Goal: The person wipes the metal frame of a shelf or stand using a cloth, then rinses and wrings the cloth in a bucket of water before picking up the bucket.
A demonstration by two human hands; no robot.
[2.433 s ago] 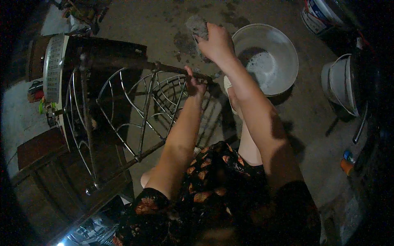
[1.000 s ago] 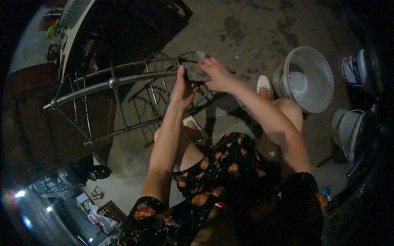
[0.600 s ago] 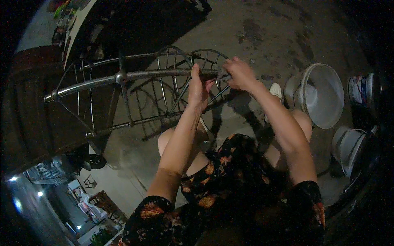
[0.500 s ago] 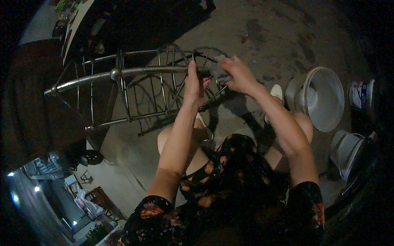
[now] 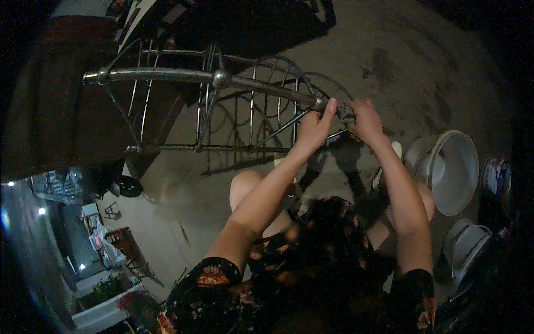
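Observation:
A metal tube rack (image 5: pixel 267 86) with thin rods, round joints and curved hoops lies lengthwise in front of me, reaching from the far left to my hands. My left hand (image 5: pixel 316 132) is closed round the near-right end of its thick top tube, thumb pointing up beside a round joint. Just right of it, my right hand (image 5: pixel 366 122) is closed on a crumpled grey cloth-like piece (image 5: pixel 346 113) against the tube's end. Dim light hides part of its fingers and the piece's exact kind.
A large pale tub (image 5: pixel 455 172) stands tilted open at the right, with a smaller white bucket (image 5: pixel 464 250) nearer me. A printed container (image 5: pixel 496 177) sits beyond the tub. Dark brown cloth-like covering (image 5: pixel 50 111) fills the left. A small black wheel (image 5: pixel 130 186) rests on the floor, with furniture (image 5: pixel 128 245) behind.
The rack and both hands now appear farther right in view, as the whole view has shifted. My left hand sits by the joint at the tube's end; the right stays on the grey piece.

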